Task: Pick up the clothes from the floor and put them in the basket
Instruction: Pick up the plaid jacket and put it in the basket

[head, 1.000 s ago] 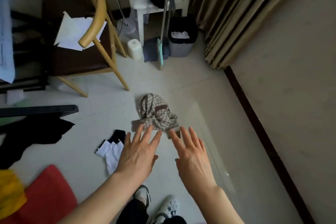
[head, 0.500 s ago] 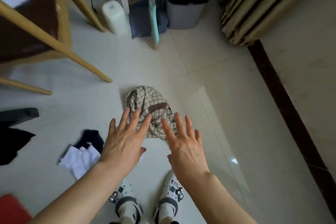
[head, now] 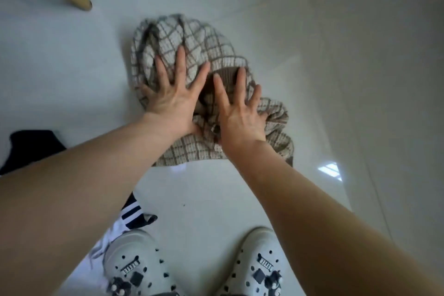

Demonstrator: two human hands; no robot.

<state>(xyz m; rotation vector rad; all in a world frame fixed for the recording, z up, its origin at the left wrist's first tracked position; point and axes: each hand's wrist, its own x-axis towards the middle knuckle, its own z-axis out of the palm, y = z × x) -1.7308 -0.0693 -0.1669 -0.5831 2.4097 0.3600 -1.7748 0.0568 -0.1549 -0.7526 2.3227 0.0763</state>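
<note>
Checked garment lies under both hands, left and right, fingers spread.

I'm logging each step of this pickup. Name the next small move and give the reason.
Probably curl the fingers to gather the fabric. Both the left hand and right hand lie flat and spread on the checked garment, which is still crumpled on the floor, ungripped.

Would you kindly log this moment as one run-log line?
phase: reaching grasp | left hand: open, flat on checked beige knitted garment | right hand: open, flat on it | garment: on white tiled floor | basket: unseen
</note>
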